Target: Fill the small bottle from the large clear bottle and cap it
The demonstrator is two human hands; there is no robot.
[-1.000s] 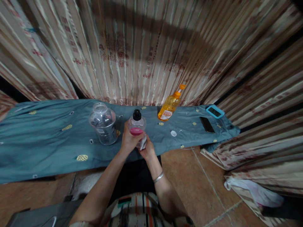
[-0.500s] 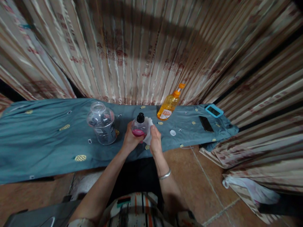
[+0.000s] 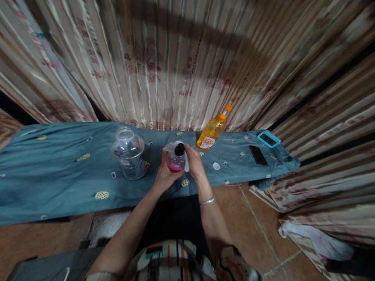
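A small clear bottle (image 3: 175, 160) with pink liquid and a black cap stands on the blue-grey cloth (image 3: 64, 171). My left hand (image 3: 164, 175) grips its left side. My right hand (image 3: 194, 163) presses a white tissue (image 3: 170, 146) against the bottle's right and far side, near the cap. The tissue sticks out behind the cap.
A large clear empty jar (image 3: 129, 152) stands left of the bottle. An orange pump bottle (image 3: 212, 130) stands behind to the right, by the striped curtain. A white cap (image 3: 216, 166), a dark phone (image 3: 258, 155) and a blue-framed device (image 3: 268, 138) lie further right. Tiled floor lies below.
My right hand with the tissue has moved from under the bottle up along its right side to the cap. The bottle has been lowered slightly and shifted right.
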